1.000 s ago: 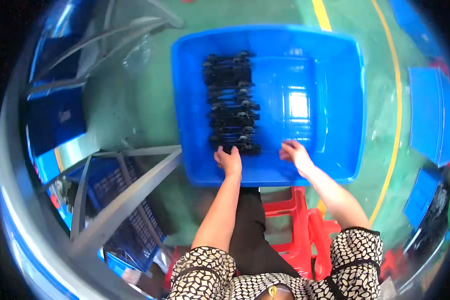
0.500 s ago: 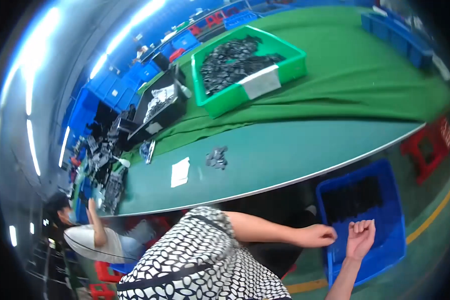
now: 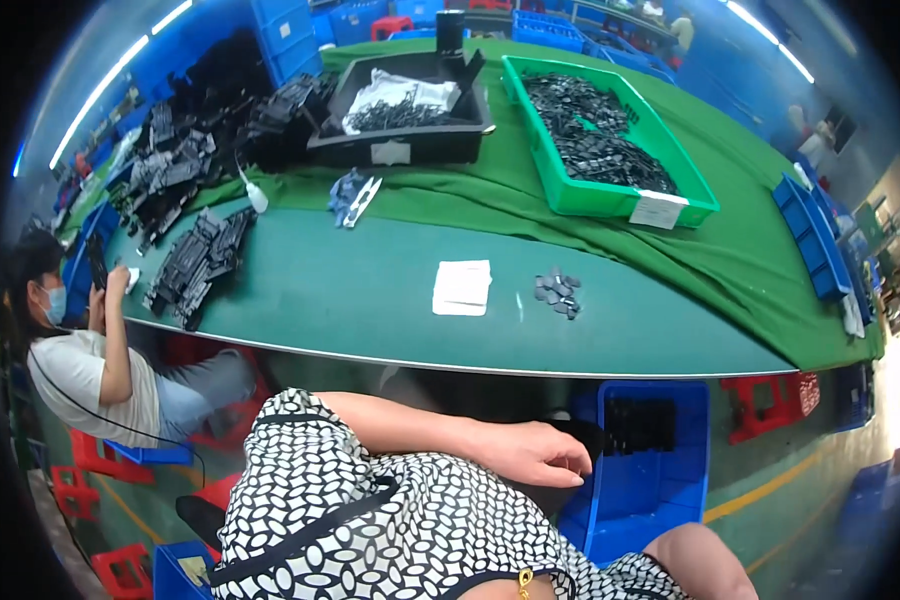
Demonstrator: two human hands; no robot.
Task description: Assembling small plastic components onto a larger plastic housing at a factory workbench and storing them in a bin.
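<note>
My left hand (image 3: 548,456) hangs over the near side of a deep blue bin (image 3: 642,500). Its fingers droop loosely with the thumb apart, and nothing shows in them. Rows of black parts (image 3: 638,425) stand against the bin's far end. Of my right side only the bare arm (image 3: 698,562) shows, below a patterned sleeve; the hand itself is outside the picture. On the green tabletop beyond lie a small stack of white cards (image 3: 461,288) and a loose group of small dark grey pieces (image 3: 558,290).
A green crate (image 3: 620,205) full of black parts and a black box (image 3: 400,152) rest on green cloth. Black parts (image 3: 200,265) are piled at the left, where a co-worker (image 3: 95,370) sits. Red stools (image 3: 767,405) stand under the table edge.
The view has swung right. My left hand has drawn back from the blue bin's inside toward its near left side. My right hand has dropped out of the picture.
</note>
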